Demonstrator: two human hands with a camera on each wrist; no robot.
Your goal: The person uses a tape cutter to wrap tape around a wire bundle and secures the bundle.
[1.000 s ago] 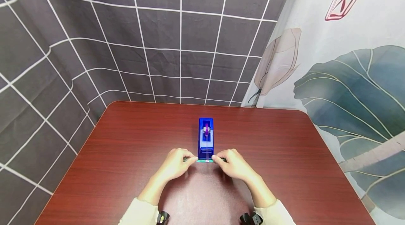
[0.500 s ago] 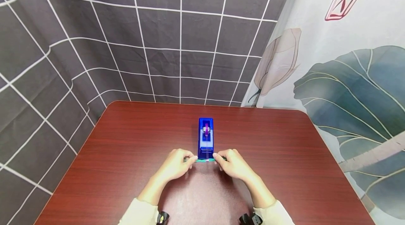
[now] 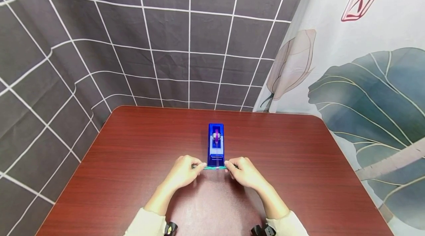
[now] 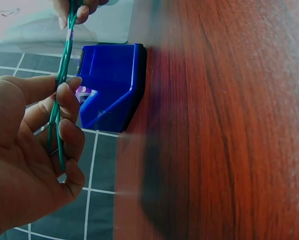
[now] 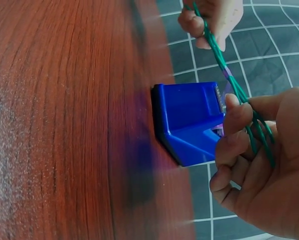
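Note:
My left hand and right hand pinch a bundle of thin green wires from opposite ends, between thumb and fingers. The bundle is drawn level across the near end of a blue tape dispenser. A band of purple tape lies on the wires midway between the hands. From it a see-through purple strip leads toward the dispenser's toothed cutting edge in the right wrist view. Loose wire ends spread over the left palm. The dispenser carries a purple tape roll.
The dispenser stands on a reddish-brown wooden table. Behind and to the left hangs a grey curtain with white grid lines. A white curtain with a leaf print hangs at the right. Dark wrist cameras sit at both cuffs.
Both hands have moved very slightly apart, and a bit more green wire shows between the fingertips. The bundle sits marginally closer to the dispenser's near edge. The dispenser stays in place.

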